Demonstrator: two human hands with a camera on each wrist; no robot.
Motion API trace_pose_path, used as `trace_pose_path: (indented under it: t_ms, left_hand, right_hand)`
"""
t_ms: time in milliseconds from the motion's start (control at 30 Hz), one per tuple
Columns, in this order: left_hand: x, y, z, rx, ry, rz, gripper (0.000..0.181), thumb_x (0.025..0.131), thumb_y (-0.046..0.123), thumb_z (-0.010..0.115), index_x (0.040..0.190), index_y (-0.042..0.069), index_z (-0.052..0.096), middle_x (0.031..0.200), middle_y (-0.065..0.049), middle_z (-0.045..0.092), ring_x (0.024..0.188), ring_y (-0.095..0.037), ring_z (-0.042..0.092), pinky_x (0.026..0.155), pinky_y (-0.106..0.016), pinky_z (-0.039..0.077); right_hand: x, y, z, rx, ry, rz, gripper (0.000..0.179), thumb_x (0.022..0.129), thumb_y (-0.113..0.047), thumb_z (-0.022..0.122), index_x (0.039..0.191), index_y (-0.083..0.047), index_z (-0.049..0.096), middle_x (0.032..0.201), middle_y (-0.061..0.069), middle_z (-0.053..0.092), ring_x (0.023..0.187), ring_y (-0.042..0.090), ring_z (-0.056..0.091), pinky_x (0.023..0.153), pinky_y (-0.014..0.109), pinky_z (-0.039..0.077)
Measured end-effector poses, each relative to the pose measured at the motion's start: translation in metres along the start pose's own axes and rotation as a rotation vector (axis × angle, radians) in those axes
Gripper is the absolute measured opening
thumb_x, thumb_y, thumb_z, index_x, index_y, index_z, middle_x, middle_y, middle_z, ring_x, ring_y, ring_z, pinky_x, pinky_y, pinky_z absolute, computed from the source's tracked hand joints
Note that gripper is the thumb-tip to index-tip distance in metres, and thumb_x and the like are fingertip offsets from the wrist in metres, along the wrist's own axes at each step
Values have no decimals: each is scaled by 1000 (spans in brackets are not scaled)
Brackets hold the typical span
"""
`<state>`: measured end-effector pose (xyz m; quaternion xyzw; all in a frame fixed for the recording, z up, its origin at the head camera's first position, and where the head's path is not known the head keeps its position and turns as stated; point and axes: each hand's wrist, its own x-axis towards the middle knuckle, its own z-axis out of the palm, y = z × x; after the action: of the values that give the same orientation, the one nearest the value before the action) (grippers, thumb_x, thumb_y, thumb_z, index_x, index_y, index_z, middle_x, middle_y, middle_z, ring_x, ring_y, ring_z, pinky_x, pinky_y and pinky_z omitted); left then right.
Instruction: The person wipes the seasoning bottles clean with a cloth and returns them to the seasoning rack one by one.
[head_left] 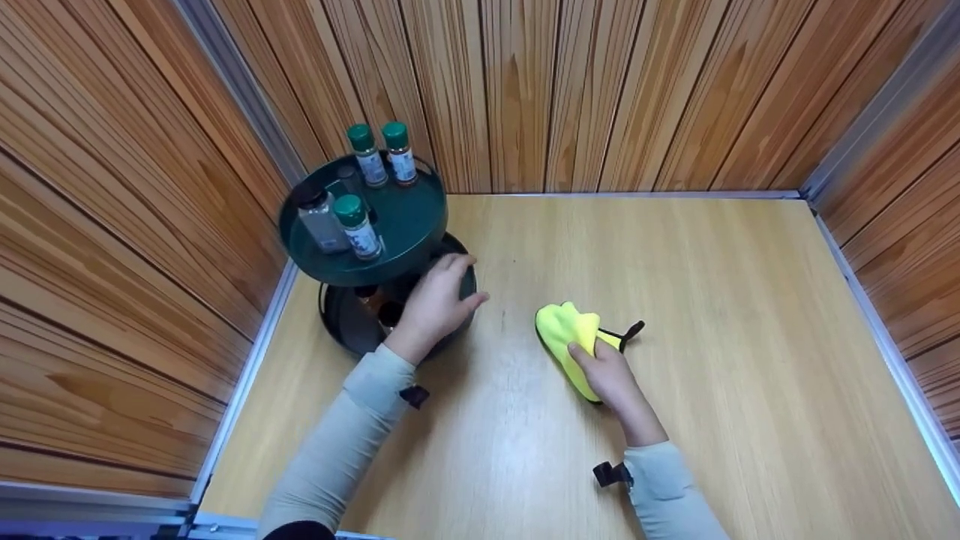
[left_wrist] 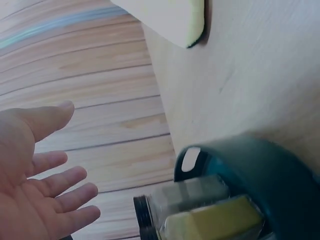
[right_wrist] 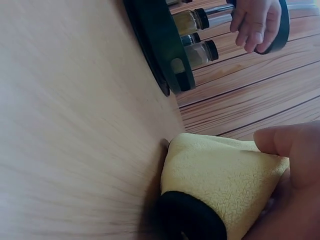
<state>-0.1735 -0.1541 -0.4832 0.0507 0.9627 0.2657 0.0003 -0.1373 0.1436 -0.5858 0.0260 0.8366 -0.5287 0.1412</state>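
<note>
In the head view my left hand (head_left: 437, 302) is beside the two-tier dark green round rack (head_left: 409, 240), between its upper tray and the right side of the lower one. Its fingers are spread and relaxed, with nothing in them, as the left wrist view of the palm (left_wrist: 30, 190) also shows. Jars with black lids, one a yellow-filled jar (left_wrist: 220, 220), sit in the lower tray near these fingers. My right hand (head_left: 611, 375) grips a folded yellow cloth (head_left: 566, 330) with dark edging, low over the table; the thumb lies on top of the cloth in the right wrist view.
On the upper tray stand several bottles: green-capped spice bottles (head_left: 403, 161) at the back, another green-capped bottle (head_left: 358, 229) in front, and a dark-lidded jar (head_left: 322, 221) at left. Wood-panelled walls (head_left: 555, 97) with metal edging border the pale wooden table (head_left: 720, 315) at the back and sides.
</note>
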Motion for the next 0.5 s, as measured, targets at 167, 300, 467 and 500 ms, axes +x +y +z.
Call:
trace_pose_path:
  t_ms: [167, 300, 467, 500]
  left_hand:
    - [-7, 8, 10, -7, 7, 71, 61, 93, 42, 75, 145, 19, 53, 146, -6, 55, 136, -24, 51, 113, -46, 43]
    - [-13, 14, 15, -38, -29, 78, 60, 93, 43, 74, 145, 21, 53, 147, -4, 54, 135, -23, 52, 113, -44, 44]
    - [-20, 18, 21, -56, -62, 85, 59, 94, 47, 71, 145, 23, 52, 147, -3, 53, 130, -20, 54, 108, -41, 49]
    - [-21, 19, 23, -53, -65, 91, 59, 94, 47, 71, 145, 23, 52, 147, -3, 53, 130, -21, 54, 108, -41, 49]
  right_hand:
    - [-2, 2, 5, -84, -3, -66, 50, 104, -36, 57, 139, 0, 56, 121, 16, 65, 103, 27, 58, 93, 45, 46]
    - [-4, 6, 10, -158, -1, -121, 54, 103, -33, 59, 143, 2, 50, 129, 20, 62, 114, 32, 58, 100, 52, 44]
    - [-3, 9, 16, -259, -6, -196, 68, 102, -32, 60, 152, 9, 36, 144, 26, 52, 126, 37, 53, 107, 55, 41]
    - [-3, 9, 17, -280, -11, -210, 70, 102, -32, 60, 152, 10, 35, 148, 27, 49, 132, 39, 50, 110, 56, 39]
